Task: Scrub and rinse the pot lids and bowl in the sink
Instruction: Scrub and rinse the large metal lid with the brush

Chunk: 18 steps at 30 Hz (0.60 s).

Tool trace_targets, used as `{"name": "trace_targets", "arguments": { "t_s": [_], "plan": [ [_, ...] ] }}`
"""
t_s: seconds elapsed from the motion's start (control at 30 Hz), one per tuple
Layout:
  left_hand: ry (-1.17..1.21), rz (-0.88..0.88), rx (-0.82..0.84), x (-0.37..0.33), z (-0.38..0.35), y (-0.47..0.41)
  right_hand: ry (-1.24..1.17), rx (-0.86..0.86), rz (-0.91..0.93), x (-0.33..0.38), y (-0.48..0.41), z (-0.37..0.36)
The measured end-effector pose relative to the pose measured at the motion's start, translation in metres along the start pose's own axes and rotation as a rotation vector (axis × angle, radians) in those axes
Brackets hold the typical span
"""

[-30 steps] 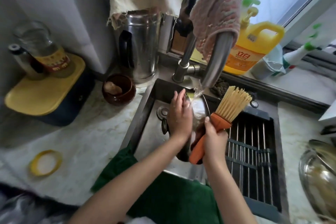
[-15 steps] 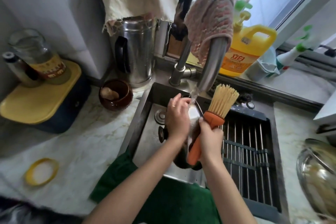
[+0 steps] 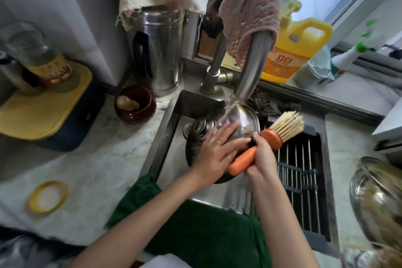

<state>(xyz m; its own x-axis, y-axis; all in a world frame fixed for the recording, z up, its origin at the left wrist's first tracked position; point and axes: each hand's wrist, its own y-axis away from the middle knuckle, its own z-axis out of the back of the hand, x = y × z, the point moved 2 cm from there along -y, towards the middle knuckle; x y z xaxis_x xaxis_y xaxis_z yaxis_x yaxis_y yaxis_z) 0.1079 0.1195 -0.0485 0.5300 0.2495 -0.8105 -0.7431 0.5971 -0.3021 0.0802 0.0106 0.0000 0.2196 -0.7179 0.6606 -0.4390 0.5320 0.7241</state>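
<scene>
A steel pot lid (image 3: 245, 119) is held tilted in the sink (image 3: 169, 119), under the water stream (image 3: 230, 104) that runs from the faucet spout (image 3: 252, 65). The left grip (image 3: 215, 152) is laid wide on the lid's shiny face, its fingers straight and spread, wetted by the stream. The right grip (image 3: 261, 156) is curled round the orange handle of a scrubbing brush (image 3: 270, 138) just beside the left – the pale bristles are pointed up and to the right, clear of the lid. Whether the right grip also touches the lid's rim cannot be told.

A black drain rack (image 3: 304, 180) is set in the right part of the sink. A knitted cloth (image 3: 250, 11) is draped over the top of the spout. Behind it, on the window ledge, a yellow detergent jug (image 3: 298, 50) is stood.

On the marble table (image 3: 91, 169) left of the sink, a steel kettle (image 3: 161, 50) and a small brown crock (image 3: 136, 104) are placed near the sink's back corner – further left, a glass jar (image 3: 41, 56) is stood on a yellow board (image 3: 43, 111). A yellow ring (image 3: 47, 196) is seen lying flat near the front edge. A green towel (image 3: 195, 224) is draped over the sink's near rim, and a glass-lidded pan (image 3: 376, 198) is seen at the far right.
</scene>
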Motion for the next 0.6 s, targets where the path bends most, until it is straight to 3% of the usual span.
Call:
{"name": "trace_targets", "arguments": {
  "t_s": [0.1, 0.17, 0.27, 0.37, 0.43, 0.47, 0.53, 0.6],
  "plan": [
    [-0.226, -0.127, -0.020, 0.021, 0.008, 0.024, -0.058, -0.061, -0.154, 0.005, -0.003, 0.008],
    [-0.266, -0.050, -0.101, 0.029, 0.013, 0.030, -0.124, -0.061, -0.204, 0.006, -0.003, 0.014],
    [-0.035, 0.194, -0.376, 0.026, 0.018, 0.020, -0.240, -0.085, -0.231, -0.001, -0.006, 0.020],
    [0.402, 0.499, -0.643, 0.029, 0.030, -0.010, -0.342, -0.087, -0.263, -0.010, -0.008, 0.028],
    [0.689, 0.773, -0.652, 0.031, 0.034, -0.029, -0.370, -0.093, -0.252, -0.007, -0.009, 0.033],
    [0.692, 0.873, -0.622, 0.026, 0.031, -0.033, -0.368, -0.106, -0.240, -0.004, -0.009, 0.034],
    [0.538, 0.896, -0.530, 0.006, 0.021, -0.030, -0.366, -0.116, -0.197, 0.001, -0.008, 0.033],
    [0.547, 0.834, -0.501, -0.004, 0.012, -0.026, -0.355, -0.116, -0.140, 0.002, -0.005, 0.033]
  ]
}}
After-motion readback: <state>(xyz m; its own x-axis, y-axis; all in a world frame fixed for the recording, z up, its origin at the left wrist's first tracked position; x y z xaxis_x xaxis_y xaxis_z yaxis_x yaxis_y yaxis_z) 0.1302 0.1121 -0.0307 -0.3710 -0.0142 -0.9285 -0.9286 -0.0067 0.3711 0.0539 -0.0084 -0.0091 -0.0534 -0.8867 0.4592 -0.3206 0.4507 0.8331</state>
